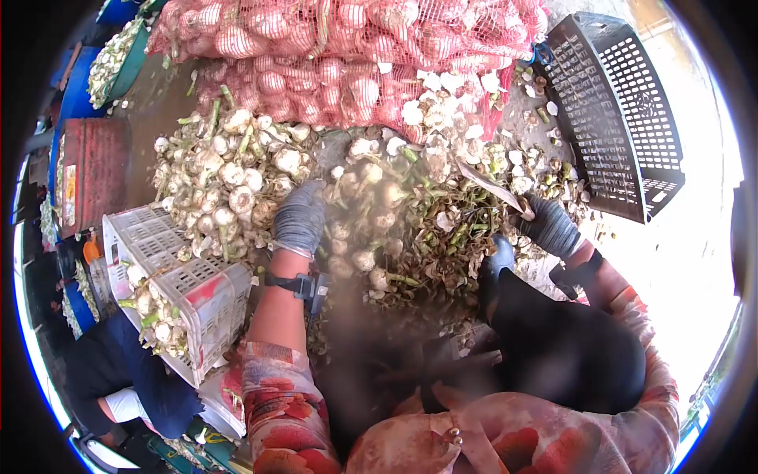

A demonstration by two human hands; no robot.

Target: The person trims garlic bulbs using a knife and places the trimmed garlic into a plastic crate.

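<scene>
You have two gloved hands, a left hand [300, 215] and a right hand [550, 227], two wrist straps [304, 287], one knife [491, 186] and one shoe [497, 257] in view. Around you are at least two red net bags [332, 88], one black crate [600, 107], at least one white crate [225, 306] and one other person [130, 375]. Garlic bulbs [224, 215] number in the dozens, too heaped for you to count.

Pale garlic bulbs [233, 170] (some stemmed) lie heaped; a blade [491, 186] slants.

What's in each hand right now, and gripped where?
The right hand holds a knife by its handle end. The left hand is at the garlic pile; whether it grips a bulb can't be told.
</scene>
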